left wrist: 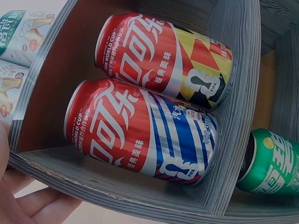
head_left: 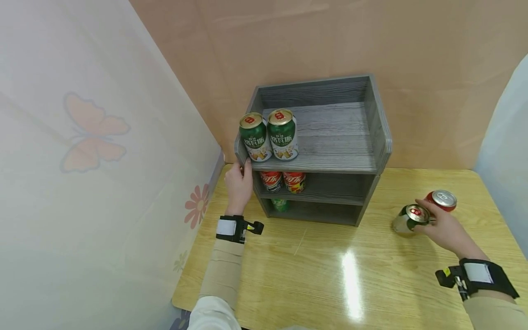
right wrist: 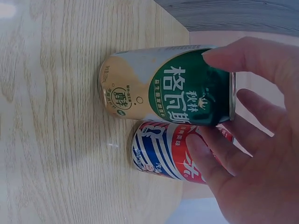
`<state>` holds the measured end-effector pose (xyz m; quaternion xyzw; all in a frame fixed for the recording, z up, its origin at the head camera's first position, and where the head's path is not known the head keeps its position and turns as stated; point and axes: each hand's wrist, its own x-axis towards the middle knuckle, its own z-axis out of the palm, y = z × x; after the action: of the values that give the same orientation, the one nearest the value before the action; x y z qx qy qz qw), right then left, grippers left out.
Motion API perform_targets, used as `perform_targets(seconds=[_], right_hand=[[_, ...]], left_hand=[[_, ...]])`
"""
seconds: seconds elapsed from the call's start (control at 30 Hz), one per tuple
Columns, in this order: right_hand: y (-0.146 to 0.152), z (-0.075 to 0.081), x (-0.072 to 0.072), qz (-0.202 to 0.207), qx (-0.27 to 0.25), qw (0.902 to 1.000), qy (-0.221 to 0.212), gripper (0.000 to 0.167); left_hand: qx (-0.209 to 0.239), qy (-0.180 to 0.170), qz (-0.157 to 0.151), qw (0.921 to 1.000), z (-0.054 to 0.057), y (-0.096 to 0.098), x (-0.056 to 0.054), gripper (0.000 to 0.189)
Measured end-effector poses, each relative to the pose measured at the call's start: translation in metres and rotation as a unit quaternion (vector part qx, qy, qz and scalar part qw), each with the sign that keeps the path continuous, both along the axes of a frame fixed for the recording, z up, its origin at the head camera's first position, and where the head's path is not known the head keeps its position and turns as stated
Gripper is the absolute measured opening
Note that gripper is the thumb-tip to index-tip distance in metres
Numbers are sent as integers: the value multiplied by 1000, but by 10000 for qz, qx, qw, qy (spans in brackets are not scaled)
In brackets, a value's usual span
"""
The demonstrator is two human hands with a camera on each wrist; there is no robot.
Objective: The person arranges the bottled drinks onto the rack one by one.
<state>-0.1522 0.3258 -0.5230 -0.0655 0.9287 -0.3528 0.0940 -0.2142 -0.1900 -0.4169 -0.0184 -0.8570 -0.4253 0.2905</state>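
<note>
Likely grasp step, near counter (head_left: 313,270) right edge.
Right grip (head_left: 445,229) clamps green can (head_left: 401,223), left grip (head_left: 240,187) clamps shelf (head_left: 334,149); lift should clear red can (head_left: 444,200).

A pale rectangular patch (head_left: 226,227) marks the black left wristband (head_left: 239,223). Beside the wristband, a small black device (head_left: 256,228) (yellow-marked). Behind the wristband, a creased beige sleeve (head_left: 222,270), then white cloth (head_left: 213,314). Well apart from it, a matching right wristband (head_left: 500,278).

Downward head and close wrist views share hands (head_left: 239,189) (head_left: 447,231).
</note>
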Motion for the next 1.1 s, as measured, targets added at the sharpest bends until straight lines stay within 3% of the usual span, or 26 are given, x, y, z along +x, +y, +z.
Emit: perform_targets(seconds=[0.33,0.6,0.9,1.1], right_hand=[[-3,-2,3,-85,48,9997,225,96],[-2,-15,7,-134,6,9970,766,98],[-6,-23,16,-623,-64,9979,-155,103],[-13,-31,18,-1060,-26,9943,83,98]], left_hand=[[46,-38,1,10000,-2,0,-1,34],[-13,6,1,10000,-3,-1,-1,35],[-3,71,-31,10000,-2,-1,0,34],[-9,85,-46,10000,-2,-1,-1,35]])
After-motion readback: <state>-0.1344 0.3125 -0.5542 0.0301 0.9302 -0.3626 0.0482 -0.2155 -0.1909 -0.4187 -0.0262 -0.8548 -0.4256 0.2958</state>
